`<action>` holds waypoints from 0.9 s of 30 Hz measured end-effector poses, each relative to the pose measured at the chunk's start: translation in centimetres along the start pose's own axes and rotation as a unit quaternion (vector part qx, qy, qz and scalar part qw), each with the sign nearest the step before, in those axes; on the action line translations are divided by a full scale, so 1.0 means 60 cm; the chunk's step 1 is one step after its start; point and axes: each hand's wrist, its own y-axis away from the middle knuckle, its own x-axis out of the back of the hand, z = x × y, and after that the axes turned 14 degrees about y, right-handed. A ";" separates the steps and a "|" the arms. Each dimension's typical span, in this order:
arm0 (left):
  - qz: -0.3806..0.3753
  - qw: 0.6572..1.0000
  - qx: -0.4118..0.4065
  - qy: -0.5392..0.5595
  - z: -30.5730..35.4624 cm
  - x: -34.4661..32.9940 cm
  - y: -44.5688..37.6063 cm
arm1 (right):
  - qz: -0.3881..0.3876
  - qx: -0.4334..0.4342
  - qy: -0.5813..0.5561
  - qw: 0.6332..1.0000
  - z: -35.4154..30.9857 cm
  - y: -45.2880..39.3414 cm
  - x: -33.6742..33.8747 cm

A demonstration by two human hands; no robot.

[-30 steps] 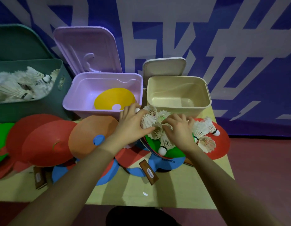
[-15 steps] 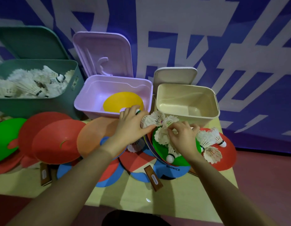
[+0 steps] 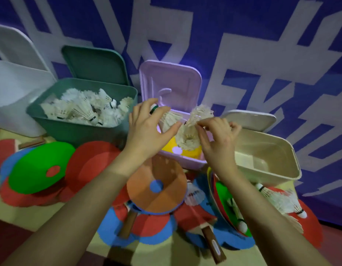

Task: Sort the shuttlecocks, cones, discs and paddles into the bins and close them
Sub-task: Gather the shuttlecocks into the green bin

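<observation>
Shuttlecock sorting is in hand: the left hand (image 3: 147,129) grips one shuttlecock (image 3: 167,120), the right hand (image 3: 217,135) pinches several more (image 3: 188,134), both above the pink bin (image 3: 185,161). Next they likely need carrying left to the green bin (image 3: 78,129). Paddles and discs crowd the worktop (image 3: 158,252) before a blue-and-white wall.

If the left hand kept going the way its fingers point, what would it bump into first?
Probably the raised lid of the pink bin, just beyond the left hand and the shuttlecock it holds; depth is uncertain.
</observation>
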 end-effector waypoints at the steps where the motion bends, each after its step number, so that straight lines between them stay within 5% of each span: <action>1: 0.006 1.000 0.004 -0.004 -0.019 0.021 -0.012 | 0.003 0.009 -0.002 1.000 -0.023 -0.016 -0.021; 11: -0.040 0.999 0.035 0.003 -0.258 0.187 -0.139 | 0.024 -0.010 -0.023 0.999 -0.250 -0.158 -0.249; 19: -0.216 0.975 0.056 0.019 -0.425 0.179 -0.231 | -0.154 -0.044 0.035 0.987 -0.288 -0.158 -0.409; 27: -0.499 0.857 0.070 -0.108 -0.486 0.131 -0.251 | -0.294 0.007 0.136 0.946 -0.268 -0.113 -0.392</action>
